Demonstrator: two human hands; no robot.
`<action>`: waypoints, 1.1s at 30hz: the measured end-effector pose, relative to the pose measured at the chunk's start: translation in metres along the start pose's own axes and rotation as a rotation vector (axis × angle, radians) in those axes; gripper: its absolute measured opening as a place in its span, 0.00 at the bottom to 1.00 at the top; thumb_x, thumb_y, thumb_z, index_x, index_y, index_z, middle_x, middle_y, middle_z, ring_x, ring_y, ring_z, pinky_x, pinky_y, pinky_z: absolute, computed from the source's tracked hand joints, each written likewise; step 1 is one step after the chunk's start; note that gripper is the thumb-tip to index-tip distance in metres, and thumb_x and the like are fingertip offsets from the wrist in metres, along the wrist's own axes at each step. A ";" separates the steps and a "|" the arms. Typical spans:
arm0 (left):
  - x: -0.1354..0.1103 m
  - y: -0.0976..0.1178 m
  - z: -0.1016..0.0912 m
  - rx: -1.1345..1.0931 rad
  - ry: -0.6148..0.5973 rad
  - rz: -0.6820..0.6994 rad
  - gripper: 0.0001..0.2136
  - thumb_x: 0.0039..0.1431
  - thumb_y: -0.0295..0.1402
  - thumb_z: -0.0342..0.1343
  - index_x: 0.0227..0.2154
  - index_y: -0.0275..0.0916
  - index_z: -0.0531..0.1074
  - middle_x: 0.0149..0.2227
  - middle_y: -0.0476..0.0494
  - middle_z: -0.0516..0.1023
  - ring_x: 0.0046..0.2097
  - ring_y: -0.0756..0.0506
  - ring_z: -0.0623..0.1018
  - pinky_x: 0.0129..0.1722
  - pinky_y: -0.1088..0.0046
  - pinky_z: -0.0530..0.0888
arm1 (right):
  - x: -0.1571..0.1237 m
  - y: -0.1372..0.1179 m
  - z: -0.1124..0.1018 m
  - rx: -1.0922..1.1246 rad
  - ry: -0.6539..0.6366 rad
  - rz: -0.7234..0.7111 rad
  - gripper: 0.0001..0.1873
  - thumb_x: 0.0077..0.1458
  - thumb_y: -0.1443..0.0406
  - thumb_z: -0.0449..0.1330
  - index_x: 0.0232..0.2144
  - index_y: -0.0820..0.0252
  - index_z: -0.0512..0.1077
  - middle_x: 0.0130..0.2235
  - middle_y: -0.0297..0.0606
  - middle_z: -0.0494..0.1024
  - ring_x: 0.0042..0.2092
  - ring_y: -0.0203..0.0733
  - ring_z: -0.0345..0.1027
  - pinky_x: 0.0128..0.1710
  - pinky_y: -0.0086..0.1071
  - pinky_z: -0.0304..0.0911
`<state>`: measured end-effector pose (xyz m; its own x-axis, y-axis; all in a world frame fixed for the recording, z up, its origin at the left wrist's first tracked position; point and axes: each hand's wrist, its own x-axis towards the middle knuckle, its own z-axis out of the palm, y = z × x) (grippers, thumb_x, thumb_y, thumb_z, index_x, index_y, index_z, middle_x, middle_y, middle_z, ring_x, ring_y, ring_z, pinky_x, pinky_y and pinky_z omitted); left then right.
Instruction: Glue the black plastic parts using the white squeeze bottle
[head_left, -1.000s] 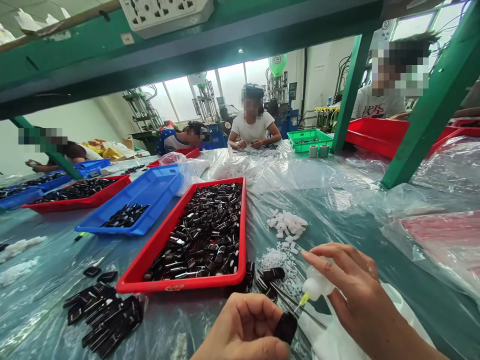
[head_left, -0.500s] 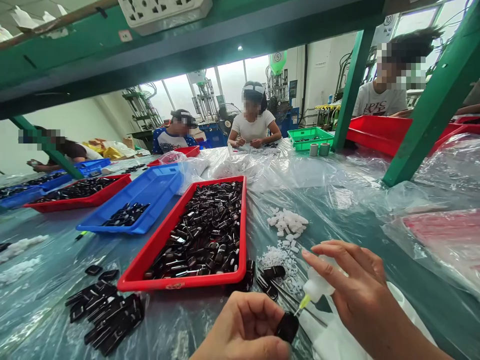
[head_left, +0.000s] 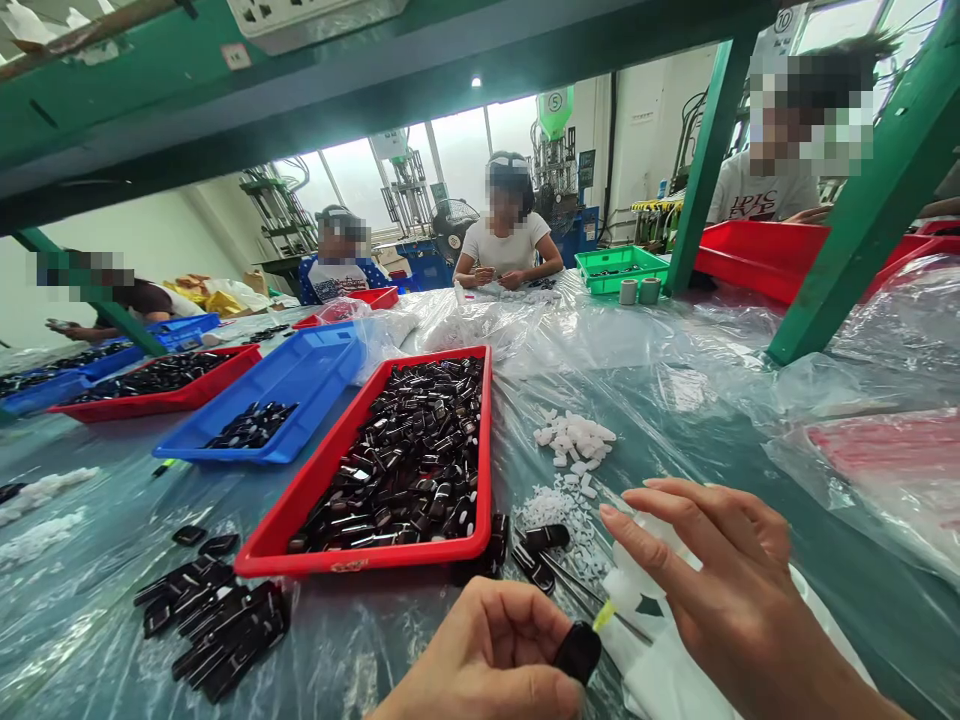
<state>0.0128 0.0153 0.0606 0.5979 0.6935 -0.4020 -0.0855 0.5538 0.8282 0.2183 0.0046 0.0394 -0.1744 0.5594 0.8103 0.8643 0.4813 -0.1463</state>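
Observation:
My left hand at the bottom of the view pinches a small glossy black piece between thumb and fingers. To its right, my right hand holds a white squeeze bottle with a yellow-green nozzle, partly hidden by my fingers. Thin metal tweezers lie under the nozzle, next to a few black pieces. Beyond them are white plastic bits. A red tray heaped with black pieces stands just above my left hand.
A blue tray and more red trays stand left, with black pieces lying loose on the plastic sheeting. Co-workers sit across the table, near a green crate. Green steel legs stand at right.
My right fingers have spread and shifted on the bottle, and its nozzle has dropped slightly. The whole view has tilted a little. A co-worker at the back has raised their head.

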 end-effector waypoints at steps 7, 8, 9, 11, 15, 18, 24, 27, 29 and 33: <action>-0.001 0.000 0.001 0.006 0.005 0.012 0.15 0.34 0.34 0.71 0.24 0.33 0.74 0.19 0.52 0.72 0.19 0.58 0.68 0.19 0.84 0.62 | 0.001 -0.002 -0.008 -0.013 -0.021 -0.023 0.18 0.63 0.71 0.45 0.43 0.54 0.73 0.42 0.42 0.76 0.49 0.47 0.64 0.49 0.49 0.49; -0.001 0.000 0.001 0.003 0.002 0.010 0.15 0.34 0.34 0.72 0.24 0.33 0.74 0.20 0.52 0.73 0.19 0.58 0.68 0.18 0.84 0.62 | 0.001 -0.003 -0.009 -0.015 -0.021 -0.028 0.18 0.62 0.71 0.45 0.43 0.54 0.73 0.42 0.42 0.76 0.49 0.46 0.64 0.50 0.50 0.49; -0.001 -0.001 0.001 -0.001 0.001 0.008 0.15 0.34 0.34 0.71 0.24 0.33 0.74 0.20 0.52 0.73 0.19 0.58 0.68 0.18 0.84 0.62 | 0.001 -0.003 -0.010 -0.017 -0.017 -0.032 0.18 0.62 0.72 0.46 0.43 0.54 0.73 0.42 0.41 0.76 0.49 0.46 0.64 0.50 0.50 0.49; -0.001 -0.001 0.002 -0.003 -0.004 0.009 0.15 0.34 0.33 0.71 0.24 0.33 0.74 0.20 0.51 0.73 0.19 0.58 0.68 0.18 0.84 0.62 | 0.000 -0.002 -0.010 -0.023 -0.012 -0.034 0.19 0.60 0.74 0.47 0.43 0.54 0.73 0.42 0.41 0.76 0.49 0.46 0.64 0.50 0.49 0.49; 0.000 -0.002 0.003 0.007 -0.014 0.005 0.14 0.35 0.32 0.71 0.24 0.33 0.74 0.18 0.52 0.72 0.19 0.57 0.69 0.18 0.84 0.63 | -0.001 -0.001 -0.010 -0.016 -0.011 -0.023 0.20 0.59 0.74 0.45 0.42 0.53 0.73 0.42 0.40 0.75 0.49 0.45 0.64 0.51 0.49 0.48; 0.000 -0.001 0.003 0.010 -0.003 -0.002 0.15 0.34 0.33 0.71 0.25 0.33 0.73 0.18 0.52 0.72 0.18 0.57 0.69 0.18 0.84 0.63 | -0.002 -0.001 -0.011 -0.009 -0.013 -0.030 0.20 0.58 0.73 0.46 0.43 0.52 0.73 0.43 0.39 0.75 0.49 0.45 0.64 0.52 0.48 0.47; 0.000 -0.003 0.002 0.021 0.025 -0.010 0.16 0.34 0.34 0.71 0.25 0.33 0.73 0.18 0.52 0.72 0.18 0.56 0.69 0.17 0.83 0.63 | -0.001 -0.001 -0.012 0.024 -0.017 -0.017 0.21 0.56 0.75 0.46 0.42 0.52 0.73 0.43 0.38 0.75 0.50 0.46 0.64 0.53 0.48 0.46; 0.001 -0.004 0.001 0.008 0.027 -0.015 0.16 0.33 0.34 0.71 0.25 0.33 0.73 0.17 0.52 0.72 0.18 0.56 0.69 0.18 0.83 0.63 | -0.001 -0.001 -0.013 0.027 -0.024 -0.021 0.21 0.55 0.75 0.46 0.42 0.52 0.73 0.43 0.38 0.75 0.50 0.46 0.64 0.53 0.48 0.46; 0.000 -0.005 0.001 0.007 0.027 -0.018 0.16 0.33 0.34 0.71 0.25 0.33 0.73 0.17 0.52 0.72 0.18 0.56 0.69 0.18 0.83 0.63 | -0.002 -0.001 -0.014 0.032 -0.028 -0.024 0.21 0.55 0.75 0.46 0.43 0.52 0.72 0.43 0.38 0.75 0.50 0.46 0.63 0.53 0.48 0.45; 0.000 -0.005 0.002 0.029 0.042 -0.020 0.15 0.33 0.33 0.71 0.25 0.33 0.73 0.17 0.52 0.72 0.18 0.56 0.69 0.18 0.83 0.63 | -0.001 -0.002 -0.014 0.049 -0.027 -0.013 0.21 0.56 0.75 0.45 0.42 0.53 0.73 0.42 0.38 0.76 0.50 0.46 0.63 0.52 0.48 0.46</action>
<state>0.0148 0.0118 0.0577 0.5652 0.7015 -0.4342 -0.0505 0.5548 0.8305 0.2237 -0.0061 0.0470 -0.1988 0.5702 0.7971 0.8377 0.5210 -0.1638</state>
